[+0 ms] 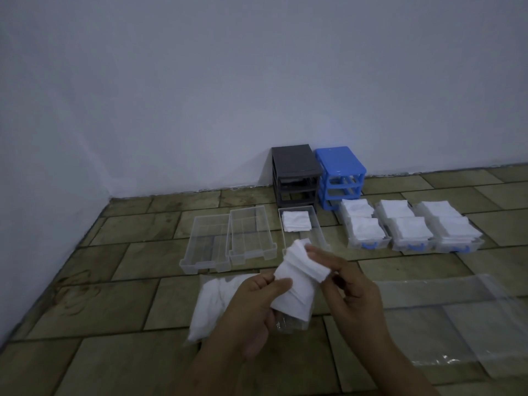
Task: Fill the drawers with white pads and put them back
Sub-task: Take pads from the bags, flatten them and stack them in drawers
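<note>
Above the tiled floor (pixel 120 304), left hand (pixel 257 301) and right hand (pixel 350 284) grip a fanned stack of white pads (pixel 297 281). Three drawers (pixel 411 224) beyond sit heaped with pads.

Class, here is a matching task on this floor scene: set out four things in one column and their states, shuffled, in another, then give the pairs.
Things:
1. grey drawer frame
2. middle clear drawer
3. left clear drawer
4. right hand

States:
A. holds no pads
B. stands against the wall
C. grips a stack of white pads
D. has one pile of pads at its far end

Pairs: 1-B, 2-D, 3-A, 4-C
</note>
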